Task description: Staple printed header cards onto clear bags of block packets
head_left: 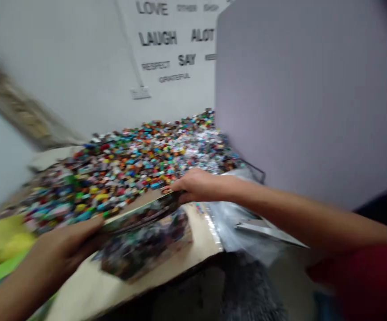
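Both my hands grip a flat panel (143, 217) with a pale upper edge and a dark, many-coloured printed picture. It is tilted, and blur hides exactly what it is. My left hand (68, 240) is closed on its left end. At the far right end, the fingers of my right hand (195, 185) are closed around the corner. Below the panel, a second patch of dark printed picture (140, 256) shows over the pale table (203, 227); I cannot tell whether it belongs to the same thing.
A wide heap of small colourful pieces (129, 165) spreads behind my hands to the wall. Clear plastic (233, 223) lies at the right, under a large grey panel (307, 98). Yellow and green sheets (4, 243) are at the left. A grey shaggy thing (250, 285) is below the table edge.
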Action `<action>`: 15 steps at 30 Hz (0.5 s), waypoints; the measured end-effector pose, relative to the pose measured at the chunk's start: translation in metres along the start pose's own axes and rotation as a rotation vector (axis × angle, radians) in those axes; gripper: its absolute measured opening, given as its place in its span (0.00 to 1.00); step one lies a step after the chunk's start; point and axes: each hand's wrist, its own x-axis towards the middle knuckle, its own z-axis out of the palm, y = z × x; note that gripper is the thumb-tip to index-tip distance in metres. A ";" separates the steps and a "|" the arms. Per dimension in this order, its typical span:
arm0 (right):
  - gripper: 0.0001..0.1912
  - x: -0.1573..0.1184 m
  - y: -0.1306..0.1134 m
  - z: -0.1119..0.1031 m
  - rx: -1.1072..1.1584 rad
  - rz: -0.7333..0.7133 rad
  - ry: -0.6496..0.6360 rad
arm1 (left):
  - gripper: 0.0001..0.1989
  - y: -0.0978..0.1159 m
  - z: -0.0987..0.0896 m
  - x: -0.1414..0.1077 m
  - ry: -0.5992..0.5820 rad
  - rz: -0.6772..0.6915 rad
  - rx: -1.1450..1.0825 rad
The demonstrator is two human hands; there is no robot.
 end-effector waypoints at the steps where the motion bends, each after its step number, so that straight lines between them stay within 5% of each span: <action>1: 0.10 -0.005 -0.006 0.001 -0.035 0.013 0.012 | 0.08 0.016 0.001 0.007 -0.022 -0.057 0.054; 4: 0.07 -0.002 -0.023 0.011 -0.169 -0.013 0.072 | 0.07 0.052 0.003 0.024 -0.139 -0.125 0.101; 6: 0.04 0.009 -0.029 0.020 -0.210 -0.063 0.121 | 0.06 0.057 0.000 0.027 -0.139 -0.165 0.085; 15: 0.05 0.021 -0.009 0.041 -0.310 -0.185 0.223 | 0.07 0.024 0.010 -0.011 -0.024 -0.256 -0.285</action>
